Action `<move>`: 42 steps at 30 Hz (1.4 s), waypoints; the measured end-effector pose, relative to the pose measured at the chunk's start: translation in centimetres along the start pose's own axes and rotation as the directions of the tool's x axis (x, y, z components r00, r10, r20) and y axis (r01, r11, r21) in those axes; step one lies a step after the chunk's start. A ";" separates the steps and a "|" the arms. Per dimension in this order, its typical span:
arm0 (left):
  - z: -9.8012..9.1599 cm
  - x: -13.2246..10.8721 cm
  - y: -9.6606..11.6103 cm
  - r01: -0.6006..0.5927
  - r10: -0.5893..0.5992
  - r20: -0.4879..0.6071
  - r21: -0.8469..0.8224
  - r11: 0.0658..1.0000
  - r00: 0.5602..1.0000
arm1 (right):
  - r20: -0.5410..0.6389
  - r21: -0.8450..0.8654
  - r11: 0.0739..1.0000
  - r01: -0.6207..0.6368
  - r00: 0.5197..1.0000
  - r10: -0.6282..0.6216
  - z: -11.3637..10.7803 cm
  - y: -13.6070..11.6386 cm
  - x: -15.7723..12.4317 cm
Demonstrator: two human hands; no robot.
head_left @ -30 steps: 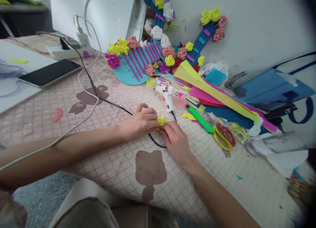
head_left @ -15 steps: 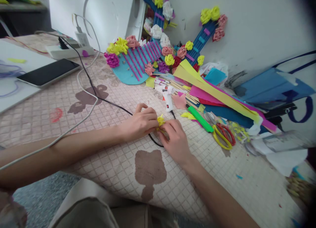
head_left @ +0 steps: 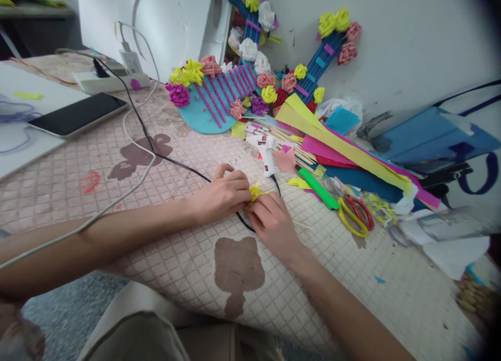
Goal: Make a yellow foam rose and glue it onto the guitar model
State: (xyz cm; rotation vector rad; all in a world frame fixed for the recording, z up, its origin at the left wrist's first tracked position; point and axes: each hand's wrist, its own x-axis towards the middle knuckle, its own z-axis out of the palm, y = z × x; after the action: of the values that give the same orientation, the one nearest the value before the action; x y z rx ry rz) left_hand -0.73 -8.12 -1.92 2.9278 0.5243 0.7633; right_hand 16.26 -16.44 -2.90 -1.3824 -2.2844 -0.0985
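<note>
Between my two hands is a small yellow paper flower (head_left: 255,190), partly covered by fingers. My left hand (head_left: 227,195) is closed, with its fingertips on the flower's left side. From the right, my right hand (head_left: 272,223) pinches the flower low down; its thumb and fingertips are partly hidden. A thin pale stick juts out to the right of that hand. Just beyond the hands lies a white glue gun (head_left: 266,155), its black cord (head_left: 188,168) running behind and beneath them.
Right of the hands lie a green cutter (head_left: 318,188), scissors (head_left: 354,215), paper strips (head_left: 344,144) and wooden sticks. Paper-flower decorated guitar shapes (head_left: 211,103) stand at the back. A phone (head_left: 80,113), a power strip (head_left: 111,79) and a white cable (head_left: 133,191) are on the left.
My right hand has shifted slightly left and turned at the flower, uncovering a bit more of its yellow paper. My left hand stays in place.
</note>
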 end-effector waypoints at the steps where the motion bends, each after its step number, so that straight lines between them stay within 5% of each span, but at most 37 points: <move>1: 0.0 0.0 0.0 0.002 -0.002 0.002 -0.003 1.000 1.000 | 0.012 0.002 1.000 0.005 1.000 -0.005 0.0 0.0 0.0; 9: 0.1 0.0 0.1 0.042 -0.043 -0.009 -0.043 0.998 0.999 | -0.129 0.154 0.985 -0.075 0.987 0.095 -1.3 0.8 0.0; 14: 0.2 0.0 0.0 0.057 -0.058 -0.015 -0.059 0.997 0.998 | -0.042 0.082 0.993 -0.083 0.995 0.087 -0.8 0.8 0.1; 32: 0.0 0.0 0.4 0.088 -0.090 -0.034 -0.049 0.995 0.995 | -0.010 -0.142 0.988 -0.063 0.998 0.062 -0.5 0.3 0.4; 42: -0.4 0.1 0.6 0.100 -0.100 -0.014 -0.028 0.995 0.995 | -0.140 0.025 0.992 -0.127 0.982 0.129 -0.9 -0.1 0.2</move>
State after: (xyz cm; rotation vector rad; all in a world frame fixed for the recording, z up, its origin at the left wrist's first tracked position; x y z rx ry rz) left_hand -0.65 -8.66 -1.48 2.8476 0.6512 0.7748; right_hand 16.41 -16.65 -1.98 -1.4617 -2.0712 -0.1323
